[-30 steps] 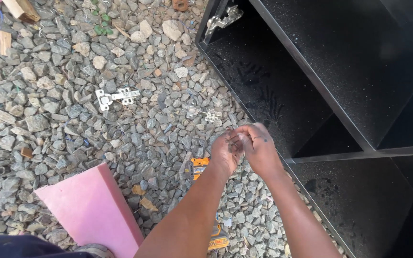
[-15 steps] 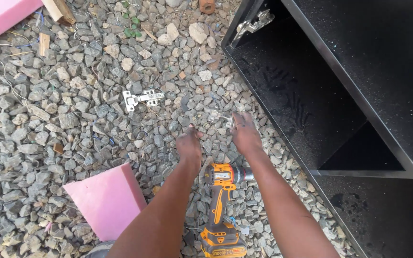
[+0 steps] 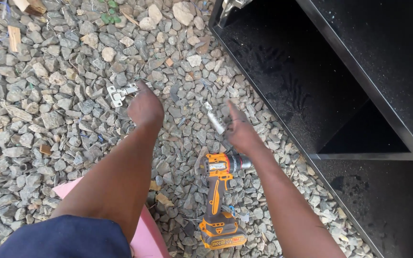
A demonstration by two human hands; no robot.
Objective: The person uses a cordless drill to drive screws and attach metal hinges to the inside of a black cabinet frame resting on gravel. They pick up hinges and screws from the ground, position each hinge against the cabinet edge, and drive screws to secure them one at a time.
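Metal hinge (image 3: 122, 93) located on gravel (image 3: 48, 119), upper left of centre. Left hand (image 3: 145, 107) extended toward hinge, fingertips at its right end; contact cannot be confirmed, fingers loosely curled, nothing clamped. Right hand (image 3: 241, 131) placed well apart from left, fingers closed on small silvery metal part (image 3: 214, 119). Orange cordless drill (image 3: 219, 198) laid on gravel between forearms, chuck just below right hand. Pink board (image 3: 144, 234) seen under left forearm. Black cabinet (image 3: 311, 71) laid open at right.
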